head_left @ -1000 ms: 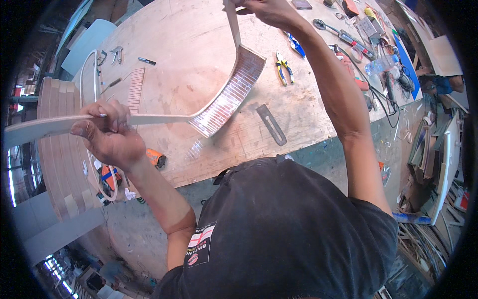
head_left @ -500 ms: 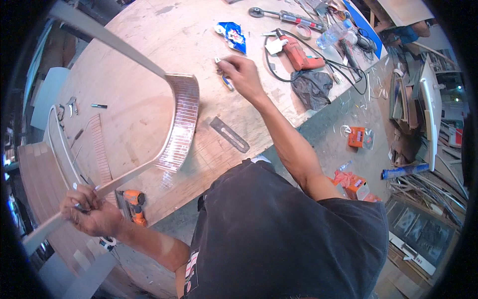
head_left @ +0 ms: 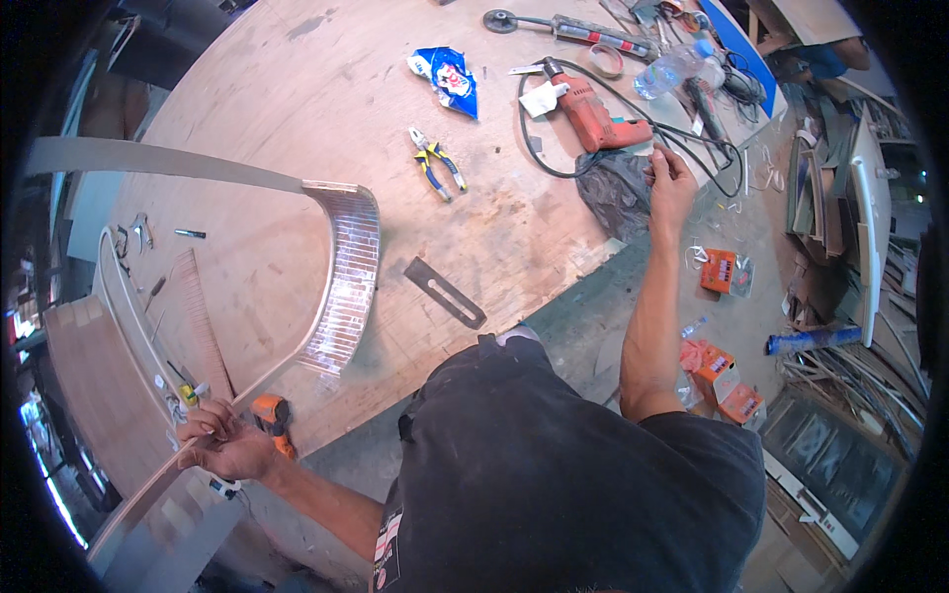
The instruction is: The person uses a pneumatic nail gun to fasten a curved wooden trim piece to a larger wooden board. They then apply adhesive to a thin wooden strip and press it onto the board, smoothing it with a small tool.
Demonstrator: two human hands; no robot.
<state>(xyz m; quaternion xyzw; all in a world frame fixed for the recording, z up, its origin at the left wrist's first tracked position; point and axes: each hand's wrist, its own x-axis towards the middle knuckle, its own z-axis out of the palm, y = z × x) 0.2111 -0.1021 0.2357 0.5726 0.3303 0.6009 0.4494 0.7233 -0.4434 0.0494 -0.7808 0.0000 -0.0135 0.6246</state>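
My left hand (head_left: 232, 442) is closed round one end of a long bent wooden strip (head_left: 267, 381). Its curved middle, lined with many narrow slits, stands on the worktable (head_left: 514, 198), and its other arm reaches to the far left. Over the table's right edge, my right hand (head_left: 672, 183) has its thumb and fingers drawn together beside a black plastic bag (head_left: 611, 188); what they pinch, if anything, is too small to make out. Pliers with yellow and blue handles (head_left: 435, 166) lie partly spread on the table. Nearer me is a dark slotted flat piece (head_left: 445, 294).
A red corded drill (head_left: 593, 114), a caulking gun (head_left: 593, 35) and a plastic bottle (head_left: 672, 71) lie at the far right. A blue packet (head_left: 447, 81) is at the back. An orange cordless tool (head_left: 274, 420) sits near my left hand. Orange boxes (head_left: 727, 272) lie on the floor.
My right hand has swung right, from over the pliers to beside the black bag, uncovering the pliers. My left hand has shifted slightly right and down, and the strip has tilted with it.
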